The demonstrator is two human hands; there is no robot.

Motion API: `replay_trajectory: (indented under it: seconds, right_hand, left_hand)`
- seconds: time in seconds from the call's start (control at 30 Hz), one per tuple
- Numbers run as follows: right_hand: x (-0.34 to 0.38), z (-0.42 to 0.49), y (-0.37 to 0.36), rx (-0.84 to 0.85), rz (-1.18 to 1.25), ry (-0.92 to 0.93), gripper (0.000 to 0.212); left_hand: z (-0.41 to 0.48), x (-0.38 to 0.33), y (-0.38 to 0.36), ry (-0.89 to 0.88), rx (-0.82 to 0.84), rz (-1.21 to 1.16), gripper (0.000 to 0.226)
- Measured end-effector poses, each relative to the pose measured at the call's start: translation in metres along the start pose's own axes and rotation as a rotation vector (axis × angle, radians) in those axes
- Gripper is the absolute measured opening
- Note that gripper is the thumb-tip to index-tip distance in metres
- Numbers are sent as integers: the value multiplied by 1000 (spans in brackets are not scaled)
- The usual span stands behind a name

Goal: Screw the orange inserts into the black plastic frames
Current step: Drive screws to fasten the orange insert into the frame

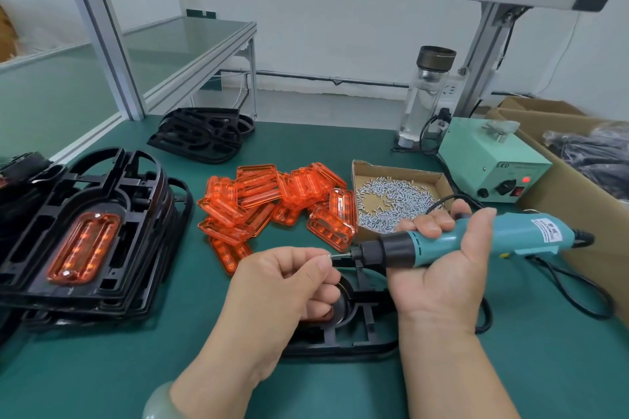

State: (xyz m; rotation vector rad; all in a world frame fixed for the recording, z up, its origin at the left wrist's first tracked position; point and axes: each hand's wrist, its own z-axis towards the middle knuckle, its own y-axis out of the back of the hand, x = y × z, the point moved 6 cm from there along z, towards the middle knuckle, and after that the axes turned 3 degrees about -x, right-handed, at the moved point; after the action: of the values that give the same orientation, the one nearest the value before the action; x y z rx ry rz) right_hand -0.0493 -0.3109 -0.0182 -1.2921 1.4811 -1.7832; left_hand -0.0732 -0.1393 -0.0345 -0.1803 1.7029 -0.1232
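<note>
My right hand (442,269) grips a teal electric screwdriver (476,238), held level with its bit pointing left. My left hand (289,279) pinches a small screw (329,256) right at the bit's tip. Under both hands lies a black plastic frame (354,333) on the green mat, mostly hidden by them. A pile of orange inserts (272,201) sits behind the hands. At the left stands a stack of black frames (95,238); the top one holds an orange insert (85,247).
A cardboard tray of loose screws (394,197) sits behind the screwdriver. A green power box (493,160) and clear bottle (425,95) stand at the back right, cardboard boxes (578,153) on the right. More black frames (200,133) lie at the back. The tool's cord (578,296) trails right.
</note>
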Motion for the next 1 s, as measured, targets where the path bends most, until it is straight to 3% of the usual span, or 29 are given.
replay_trajectory:
  seconds: [0.47, 0.63, 0.73, 0.83, 1.0]
  right_hand:
    - [-2, -1, 1, -15, 8, -15, 21]
    - [1, 2, 4, -44, -12, 1, 22]
    - [3, 4, 7, -79, -30, 16, 21]
    - [3, 4, 7, -83, -48, 21, 21]
    - [1, 2, 8, -85, -90, 34, 19]
  left_hand:
    - [2, -13, 3, -217, 5, 231, 18]
    - [3, -23, 22, -316, -51, 465, 25]
    - [6, -25, 45, -376, -115, 754, 24]
    - [7, -16, 55, -397, -70, 961, 22]
    - [0, -6, 52, -486, 24, 1064, 24]
